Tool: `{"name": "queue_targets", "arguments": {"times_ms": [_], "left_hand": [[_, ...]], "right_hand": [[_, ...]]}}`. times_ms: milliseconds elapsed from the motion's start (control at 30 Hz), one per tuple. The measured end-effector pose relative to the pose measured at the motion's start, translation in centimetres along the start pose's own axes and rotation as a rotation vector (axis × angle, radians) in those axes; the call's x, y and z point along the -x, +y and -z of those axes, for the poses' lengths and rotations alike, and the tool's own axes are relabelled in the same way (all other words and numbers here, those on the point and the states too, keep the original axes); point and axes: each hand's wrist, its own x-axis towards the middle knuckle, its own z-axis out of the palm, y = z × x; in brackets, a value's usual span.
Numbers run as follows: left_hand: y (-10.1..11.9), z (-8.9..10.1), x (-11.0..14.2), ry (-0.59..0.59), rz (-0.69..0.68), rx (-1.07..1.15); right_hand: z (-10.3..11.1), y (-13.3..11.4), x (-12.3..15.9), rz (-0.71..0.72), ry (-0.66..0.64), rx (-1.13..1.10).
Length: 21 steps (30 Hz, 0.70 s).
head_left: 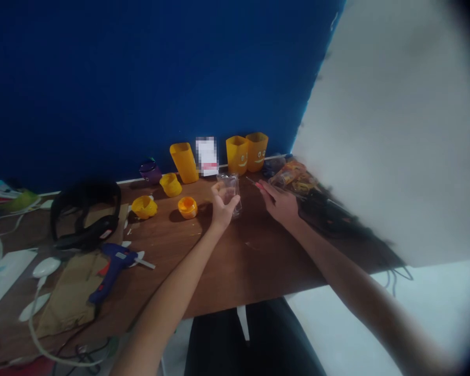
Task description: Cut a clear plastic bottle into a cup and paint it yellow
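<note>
My left hand (221, 206) is closed round a small clear plastic cup (230, 189), held upright just above the brown table (235, 261). My right hand (279, 201) reaches toward the table's back right with its fingers pinched on a thin red-handled tool (255, 184). Just beyond that hand lies a pile of orange and yellow packets (293, 176). Two orange smiley cups (246, 152) stand against the blue wall behind the clear cup.
Left of my hands lie a leaning orange cup (184, 162), several orange cup pieces (187, 207), a purple pot (150, 171), a blue glue gun (112, 269) on cardboard, black headphones (84, 214) and white cables (35, 318). Black wires (329, 216) trail along the right edge.
</note>
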Motion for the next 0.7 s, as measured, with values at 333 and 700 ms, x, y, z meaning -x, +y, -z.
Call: {"name": "queue_targets", "arguments": {"times_ms": [333,700], "left_hand": [[0.54,0.06,0.51,0.070,-0.265,-0.492],[0.45,0.62,0.30,0.160,-0.364,-0.822]], "right_hand": [[0.59,-0.22,-0.03,-0.037,0.052,-0.005],[0.33,0.12,0.11,0.037,0.045,-0.094]]}}
